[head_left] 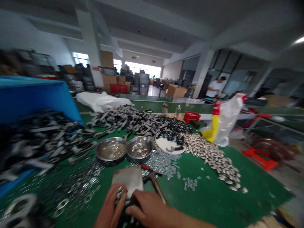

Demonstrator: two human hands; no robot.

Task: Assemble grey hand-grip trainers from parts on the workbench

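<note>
Both my hands meet at the bottom edge of the view, over a green table [209, 196]. My left hand [109, 207] curls round a small cluster of shiny metal parts [120, 193]. My right hand [147, 209] presses against the same dark and silver piece from the right, fingers closed. Just beyond them lies a flat grey metal block [129, 179], and a hammer [154, 182] with a wooden handle rests beside it.
Two steel bowls [111, 148] [139, 147] and a white plate [167, 145] sit mid-table among heaps of grey brackets [128, 118], washers [78, 186], nuts [162, 161] and silvery sleeves [213, 156]. A blue bin [35, 95] stands left, a plastic bag [225, 122] right. A person sits far back.
</note>
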